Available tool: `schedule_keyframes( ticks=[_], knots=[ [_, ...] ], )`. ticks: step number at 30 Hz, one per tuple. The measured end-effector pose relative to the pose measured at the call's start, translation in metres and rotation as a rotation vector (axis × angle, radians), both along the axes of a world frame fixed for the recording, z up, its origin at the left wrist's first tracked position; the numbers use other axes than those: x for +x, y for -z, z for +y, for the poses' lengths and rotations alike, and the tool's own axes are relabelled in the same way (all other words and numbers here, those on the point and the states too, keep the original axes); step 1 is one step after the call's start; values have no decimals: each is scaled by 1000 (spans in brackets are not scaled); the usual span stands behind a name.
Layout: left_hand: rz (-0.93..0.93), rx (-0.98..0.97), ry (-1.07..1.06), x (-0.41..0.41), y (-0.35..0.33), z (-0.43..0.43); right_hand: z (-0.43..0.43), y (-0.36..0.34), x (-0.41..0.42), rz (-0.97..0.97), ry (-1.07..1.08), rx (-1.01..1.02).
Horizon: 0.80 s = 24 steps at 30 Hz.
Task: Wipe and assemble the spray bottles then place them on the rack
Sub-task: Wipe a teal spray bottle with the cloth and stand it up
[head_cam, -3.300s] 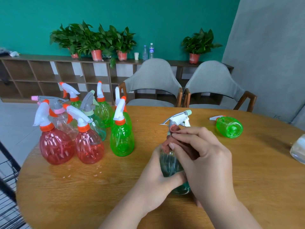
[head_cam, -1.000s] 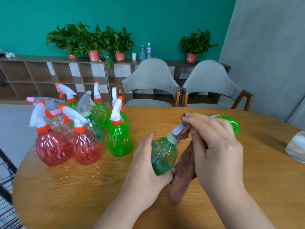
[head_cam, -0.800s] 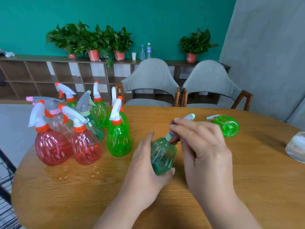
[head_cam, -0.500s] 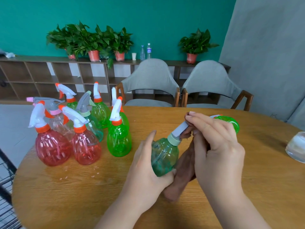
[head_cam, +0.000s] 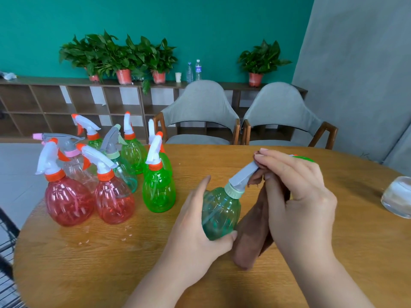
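My left hand [head_cam: 195, 221] grips the body of a teal-green spray bottle [head_cam: 220, 213], tilted with its grey trigger head [head_cam: 243, 176] pointing up and right. My right hand [head_cam: 298, 194] pinches a brown cloth [head_cam: 253, 238] around the tip of that head; the rest of the cloth hangs down to the round wooden table [head_cam: 155, 263]. Several assembled red, green and clear spray bottles [head_cam: 106, 174] stand grouped at the table's left. A green bottle [head_cam: 305, 158] lies behind my right hand, mostly hidden.
A clear bottle [head_cam: 397, 200] lies at the table's right edge. A black wire rack [head_cam: 6, 252] shows at the lower left, beside the table. Two grey chairs [head_cam: 200, 114] stand behind the table. Small water drops [head_cam: 104, 235] dot the wood near the red bottles.
The bottle has gone from upright to tilted. My right hand with the cloth has been sliding back and forth along the trigger head and is now at its tip.
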<state>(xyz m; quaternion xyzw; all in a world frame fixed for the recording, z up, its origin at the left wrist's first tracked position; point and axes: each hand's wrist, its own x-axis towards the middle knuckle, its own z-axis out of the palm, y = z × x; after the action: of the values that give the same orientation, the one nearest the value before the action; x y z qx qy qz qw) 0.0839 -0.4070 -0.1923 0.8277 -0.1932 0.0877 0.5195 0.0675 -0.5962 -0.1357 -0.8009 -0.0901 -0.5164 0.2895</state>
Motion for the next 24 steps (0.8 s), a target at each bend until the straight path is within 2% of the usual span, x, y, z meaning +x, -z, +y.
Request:
schedule_keyframes(
  ticks=[2, 7, 13, 15, 21, 24],
  knots=[
    [52, -7, 23, 0, 0, 0, 0, 1, -1, 7, -3, -2],
    [190, -98, 132, 0, 4, -6, 11, 4, -4, -28, 9, -174],
    [317, -189, 291, -4, -2, -6, 6, 6, 1, -12, -16, 163],
    [343, -218, 342, -5, -4, -7, 10, 7, 1, -4, -32, 215],
    [402, -419, 371, -5, -3, -8, 15, 21, 3, -5, 59, 89],
    [424, -396, 403, -3, -4, -5, 14, 21, 2, 1, 84, 65]
  ],
)
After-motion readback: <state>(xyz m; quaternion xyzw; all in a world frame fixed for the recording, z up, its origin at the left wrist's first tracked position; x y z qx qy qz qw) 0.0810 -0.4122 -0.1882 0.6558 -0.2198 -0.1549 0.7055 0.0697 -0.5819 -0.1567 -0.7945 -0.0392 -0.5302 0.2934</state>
